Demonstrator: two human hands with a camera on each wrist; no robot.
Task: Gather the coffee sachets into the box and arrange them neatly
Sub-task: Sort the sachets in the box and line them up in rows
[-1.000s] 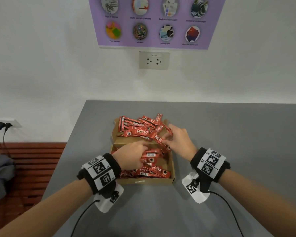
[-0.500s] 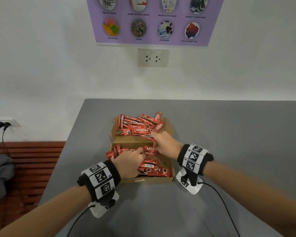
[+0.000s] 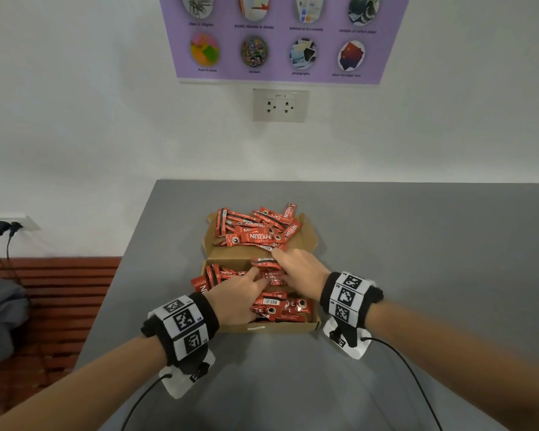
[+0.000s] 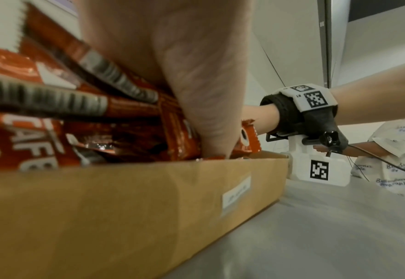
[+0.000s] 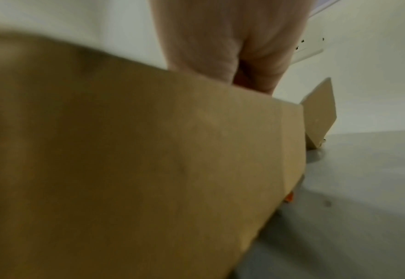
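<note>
Coffee sachets (image 3: 263, 306) lie in the cardboard box (image 3: 280, 327) on the grey surface (image 3: 417, 244), more heaped on its open lid (image 3: 307, 241). Left hand (image 3: 235, 295) and right hand (image 3: 296, 269) both pinch sachets there.

Left wrist view: the left hand's fingers (image 4: 196, 94) dig among sachets.

Right wrist view: mostly the box wall; the right hand's grip, I cannot tell.

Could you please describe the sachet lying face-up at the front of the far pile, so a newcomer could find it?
On the grey table, find the open cardboard box. On its far flap, the coffee sachet lies crosswise nearest the right hand, the only one showing NESCAFE CLASSIC upright.
</note>
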